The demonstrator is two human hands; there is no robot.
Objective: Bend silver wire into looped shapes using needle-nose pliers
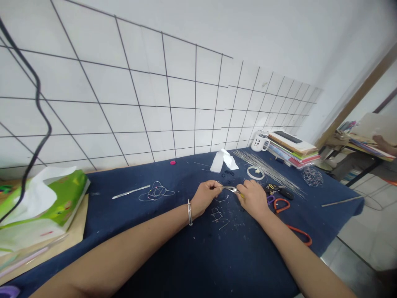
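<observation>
Over the dark blue cloth (192,260), both forearms reach inward.
Left hand (206,198) pinches thin wire (222,187); right hand (254,198) grips what look like pliers (233,189).

"What's the wall (141,89) like?"
"White, with dark grid lines low down and a plain stretch above."
"And the furniture?"
"A table (136,271) under dark blue cloth, and another table (369,154) past a brown upright (361,93) on the right."
"The floor (347,265)?"
"Pale tiles with darker seams, under soft, even light."
</observation>
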